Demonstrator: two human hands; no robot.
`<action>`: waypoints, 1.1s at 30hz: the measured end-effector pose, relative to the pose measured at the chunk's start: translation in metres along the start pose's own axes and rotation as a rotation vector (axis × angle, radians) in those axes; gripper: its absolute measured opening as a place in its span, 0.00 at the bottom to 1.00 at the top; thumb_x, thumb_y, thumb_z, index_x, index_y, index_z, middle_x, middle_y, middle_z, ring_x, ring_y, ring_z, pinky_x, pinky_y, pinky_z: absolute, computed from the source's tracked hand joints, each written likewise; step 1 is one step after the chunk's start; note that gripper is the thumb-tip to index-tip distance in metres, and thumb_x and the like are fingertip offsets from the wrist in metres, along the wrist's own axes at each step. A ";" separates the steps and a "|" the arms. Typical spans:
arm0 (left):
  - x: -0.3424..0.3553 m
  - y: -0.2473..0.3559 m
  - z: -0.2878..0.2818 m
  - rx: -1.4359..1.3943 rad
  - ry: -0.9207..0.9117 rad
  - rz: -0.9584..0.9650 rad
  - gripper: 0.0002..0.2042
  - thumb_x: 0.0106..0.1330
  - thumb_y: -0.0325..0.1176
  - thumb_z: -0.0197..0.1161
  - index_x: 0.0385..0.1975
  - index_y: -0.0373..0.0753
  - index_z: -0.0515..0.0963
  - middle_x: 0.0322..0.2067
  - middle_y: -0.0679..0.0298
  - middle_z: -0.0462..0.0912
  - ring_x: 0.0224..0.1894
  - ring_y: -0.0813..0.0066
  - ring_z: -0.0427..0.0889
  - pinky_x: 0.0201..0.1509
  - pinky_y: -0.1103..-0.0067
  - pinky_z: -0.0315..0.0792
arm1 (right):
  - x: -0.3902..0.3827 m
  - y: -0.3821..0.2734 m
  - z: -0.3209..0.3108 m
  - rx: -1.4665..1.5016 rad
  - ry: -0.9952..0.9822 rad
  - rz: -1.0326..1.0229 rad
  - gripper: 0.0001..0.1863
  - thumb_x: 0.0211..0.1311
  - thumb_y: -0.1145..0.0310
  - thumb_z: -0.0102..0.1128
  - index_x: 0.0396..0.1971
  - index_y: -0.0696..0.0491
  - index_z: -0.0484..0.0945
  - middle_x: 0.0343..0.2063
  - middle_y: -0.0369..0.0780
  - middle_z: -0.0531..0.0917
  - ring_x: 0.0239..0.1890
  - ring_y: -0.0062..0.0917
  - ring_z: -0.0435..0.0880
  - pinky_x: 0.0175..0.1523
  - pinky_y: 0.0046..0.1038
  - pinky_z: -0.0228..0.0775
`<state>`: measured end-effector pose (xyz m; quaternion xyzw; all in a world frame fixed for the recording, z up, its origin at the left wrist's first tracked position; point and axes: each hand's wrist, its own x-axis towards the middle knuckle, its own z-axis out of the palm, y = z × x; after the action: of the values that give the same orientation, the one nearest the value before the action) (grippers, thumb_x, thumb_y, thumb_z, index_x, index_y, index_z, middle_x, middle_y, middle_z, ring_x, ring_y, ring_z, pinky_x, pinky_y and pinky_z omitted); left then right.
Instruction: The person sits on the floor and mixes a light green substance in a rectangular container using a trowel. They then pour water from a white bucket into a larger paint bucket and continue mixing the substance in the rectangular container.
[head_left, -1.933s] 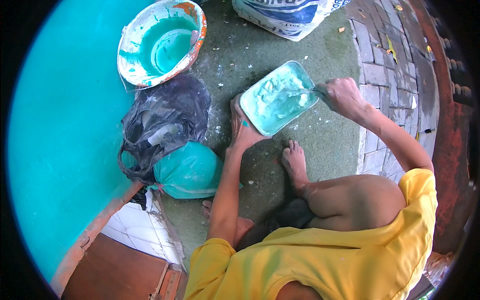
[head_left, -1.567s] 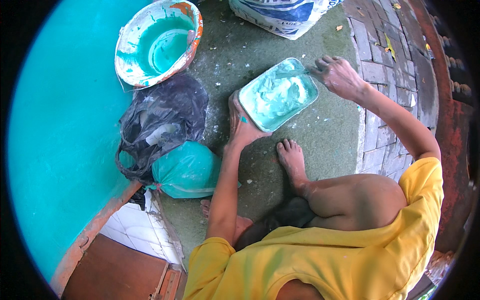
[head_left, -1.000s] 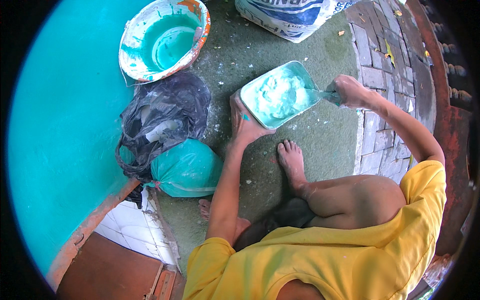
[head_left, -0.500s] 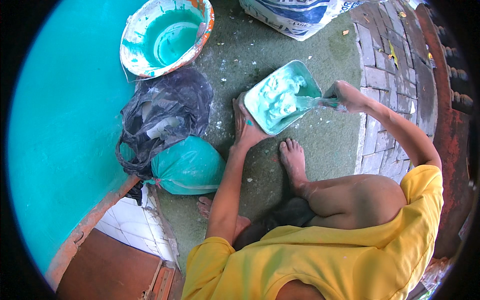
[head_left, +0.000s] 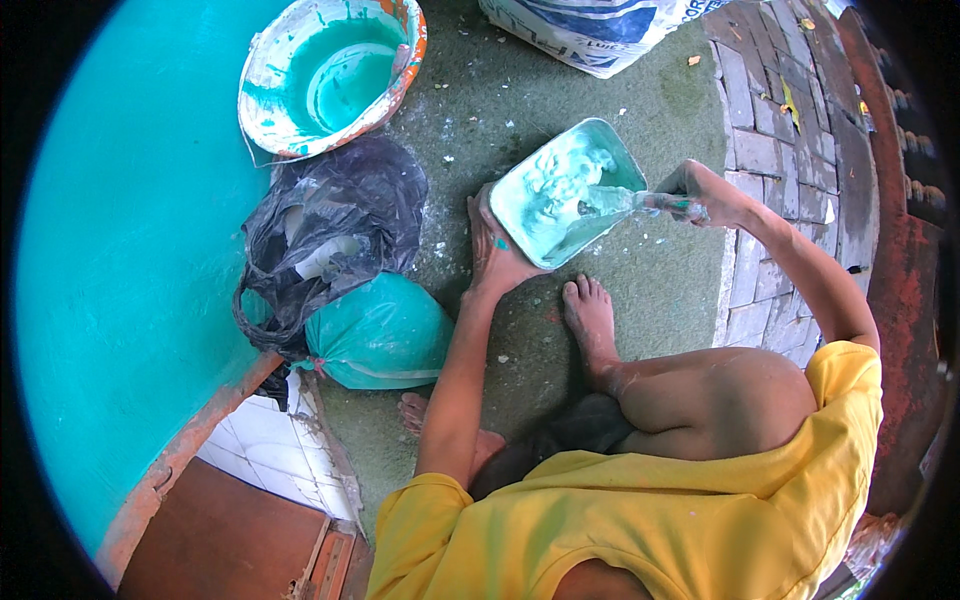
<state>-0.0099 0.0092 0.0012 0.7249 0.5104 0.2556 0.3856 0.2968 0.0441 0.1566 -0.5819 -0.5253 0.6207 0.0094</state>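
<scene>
I squat on a rough floor over a rectangular tray (head_left: 528,190) that holds pale turquoise paste. My left hand (head_left: 490,255) grips the tray's near left edge and tilts it up off the floor. My right hand (head_left: 705,197) is closed on the handle of a putty knife (head_left: 612,201), whose flat blade lies in the paste at the tray's right side. My bare right foot (head_left: 590,315) rests just below the tray.
A paint-smeared bucket (head_left: 330,75) with turquoise paint stands at the far left. A black plastic bag (head_left: 330,235) and a tied turquoise bag (head_left: 380,335) lie left of my arm. A turquoise wall (head_left: 110,250) runs along the left, a white sack (head_left: 590,30) lies ahead, brick paving (head_left: 770,170) on the right.
My right hand came back from the tray's far right and pushed the putty knife into the paste. The left hand has tilted the tray more steeply.
</scene>
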 end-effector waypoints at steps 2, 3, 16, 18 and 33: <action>0.000 0.002 -0.001 0.001 0.012 0.025 0.65 0.25 0.50 0.81 0.62 0.34 0.40 0.59 0.46 0.54 0.62 0.42 0.55 0.67 0.46 0.44 | -0.002 0.001 0.002 0.044 0.003 -0.027 0.16 0.60 0.59 0.60 0.22 0.58 0.81 0.09 0.28 0.68 0.11 0.09 0.64 0.13 0.17 0.52; 0.001 0.003 -0.002 0.001 0.018 0.038 0.65 0.25 0.50 0.81 0.62 0.34 0.40 0.59 0.47 0.54 0.62 0.43 0.56 0.68 0.47 0.44 | -0.002 0.003 0.002 0.060 0.004 -0.035 0.17 0.61 0.59 0.60 0.22 0.58 0.81 0.09 0.28 0.68 0.11 0.09 0.64 0.13 0.17 0.52; 0.000 0.003 -0.001 -0.079 0.009 -0.006 0.64 0.26 0.49 0.81 0.61 0.34 0.40 0.59 0.45 0.54 0.62 0.41 0.56 0.67 0.48 0.45 | 0.051 0.013 0.028 -0.590 0.421 -0.432 0.26 0.59 0.51 0.58 0.17 0.61 0.77 0.14 0.47 0.77 0.21 0.37 0.80 0.26 0.36 0.69; 0.000 0.000 0.000 -0.086 -0.016 -0.027 0.65 0.25 0.49 0.81 0.61 0.34 0.40 0.59 0.45 0.54 0.62 0.41 0.56 0.67 0.47 0.45 | 0.051 0.010 0.023 -0.714 0.396 -0.269 0.24 0.58 0.52 0.58 0.19 0.61 0.78 0.19 0.50 0.79 0.27 0.43 0.80 0.31 0.40 0.71; -0.003 0.002 -0.003 0.009 -0.037 -0.086 0.66 0.22 0.47 0.82 0.62 0.33 0.40 0.59 0.46 0.53 0.64 0.44 0.53 0.69 0.52 0.47 | -0.024 -0.045 0.010 -0.775 0.325 -0.099 0.17 0.57 0.56 0.60 0.24 0.57 0.82 0.23 0.47 0.81 0.28 0.42 0.81 0.35 0.38 0.73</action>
<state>-0.0116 0.0069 0.0047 0.7085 0.5352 0.2230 0.4025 0.2702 0.0427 0.2016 -0.6066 -0.7391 0.2762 -0.0978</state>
